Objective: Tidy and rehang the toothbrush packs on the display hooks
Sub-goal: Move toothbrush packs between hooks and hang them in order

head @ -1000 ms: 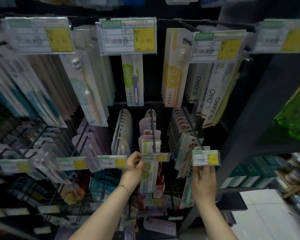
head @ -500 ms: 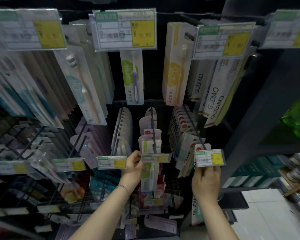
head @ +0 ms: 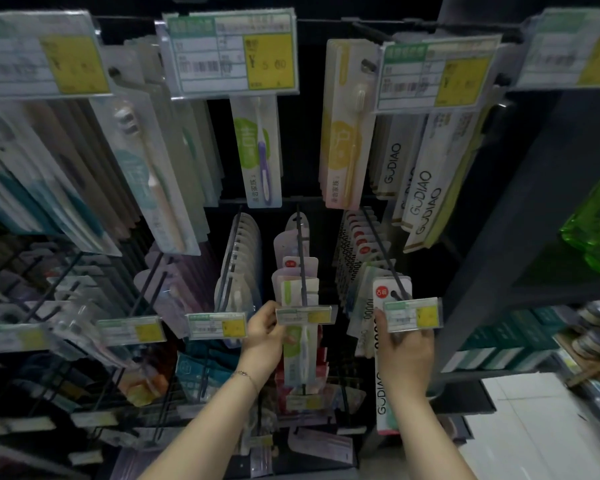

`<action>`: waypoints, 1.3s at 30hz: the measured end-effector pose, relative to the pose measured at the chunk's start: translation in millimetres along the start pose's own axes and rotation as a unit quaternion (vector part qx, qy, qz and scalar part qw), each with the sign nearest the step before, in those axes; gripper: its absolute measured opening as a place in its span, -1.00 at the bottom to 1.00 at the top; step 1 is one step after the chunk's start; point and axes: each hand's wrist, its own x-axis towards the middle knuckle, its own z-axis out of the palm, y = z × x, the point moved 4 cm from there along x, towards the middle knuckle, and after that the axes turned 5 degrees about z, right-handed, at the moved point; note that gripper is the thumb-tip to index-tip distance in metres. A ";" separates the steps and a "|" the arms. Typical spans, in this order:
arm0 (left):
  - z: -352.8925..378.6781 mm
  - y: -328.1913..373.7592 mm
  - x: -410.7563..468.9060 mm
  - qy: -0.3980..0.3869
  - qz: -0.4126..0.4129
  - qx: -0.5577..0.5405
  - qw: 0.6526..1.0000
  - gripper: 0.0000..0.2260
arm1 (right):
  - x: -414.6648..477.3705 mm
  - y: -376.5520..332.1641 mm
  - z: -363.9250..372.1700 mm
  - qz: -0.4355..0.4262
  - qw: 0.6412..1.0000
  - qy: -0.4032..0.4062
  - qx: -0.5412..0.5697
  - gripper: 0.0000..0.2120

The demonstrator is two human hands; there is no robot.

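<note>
Left hand (head: 264,337) pinches green pack (head: 300,355) at thumb tip. Right hand (head: 407,351) grips white pack (head: 381,386); fingertips hidden behind tag (head: 413,315). Risk: the tag could snag the pack's hole, knocking it off hook (head: 378,244).

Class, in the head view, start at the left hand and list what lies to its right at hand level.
In order: left hand, green toothbrush pack it grips, right hand holding a GUDIAO pack, teal boxes.
</note>
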 end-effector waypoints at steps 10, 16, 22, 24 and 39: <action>-7.6 -5.8 -2.1 -0.007 -0.001 -0.002 1.000 -0.77 | 4.1 1.4 10.8 0.088 0.984 -0.066 0.143 -0.60; -9.7 -5.7 -6.1 -0.010 -0.001 0.019 1.000 -0.85 | -6.3 16.7 9.1 0.117 0.988 -0.011 0.104 -0.67; -8.3 -4.6 -7.0 -0.012 -0.008 0.027 1.000 -0.87 | -34.6 9.0 15.2 0.175 0.978 -0.095 0.054 -0.92; -8.8 -4.2 -6.2 -0.016 -0.008 0.038 0.999 -0.88 | -39.5 1.3 28.0 0.133 0.975 -0.173 0.051 -0.91; 2.5 -4.8 -1.9 -0.002 -0.060 -0.021 0.998 -0.91 | -1.2 -31.2 98.5 0.133 0.932 -0.321 0.103 -0.87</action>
